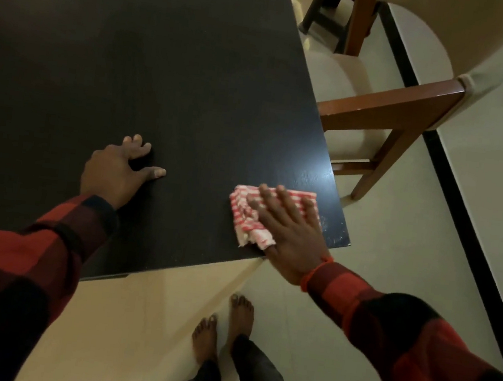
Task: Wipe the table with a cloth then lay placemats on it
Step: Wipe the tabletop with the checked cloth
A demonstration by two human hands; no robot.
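Note:
A dark, almost black table (163, 68) fills the upper left of the head view. Near its front right corner lies a folded red-and-white striped cloth (246, 212). My right hand (286, 229) presses flat on the cloth with straight fingers, the thumb tucked at the cloth's near edge. My left hand (116, 170) rests on the bare tabletop to the left, fingers spread and propped on their tips, holding nothing. No placemats are in view.
A wooden chair with a cream seat (380, 111) stands close to the table's right edge. A second chair and a dark stool (329, 13) sit further back. My bare feet (220, 329) stand on the pale floor by the table's front edge.

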